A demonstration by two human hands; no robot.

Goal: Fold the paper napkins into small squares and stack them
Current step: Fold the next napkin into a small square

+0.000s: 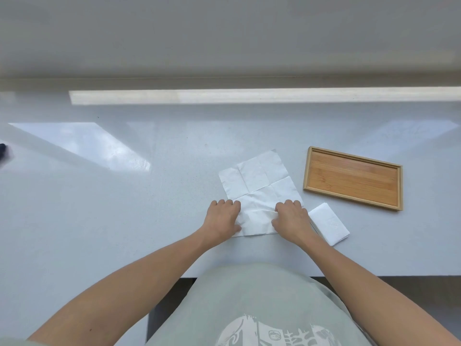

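Observation:
A white paper napkin (259, 181) lies unfolded and creased on the pale grey table, a little right of centre. My left hand (222, 217) grips its near left edge with curled fingers. My right hand (290, 218) pinches the near right part, and the paper wrinkles between the two hands. A small stack of folded white napkins (329, 224) rests just right of my right hand.
A shallow wooden tray (353, 178) with nothing in it sits at the right, beyond the folded stack. The table (124, 208) runs wide to the left, its near edge close to my body. A dark object (2, 148) shows at the far left edge.

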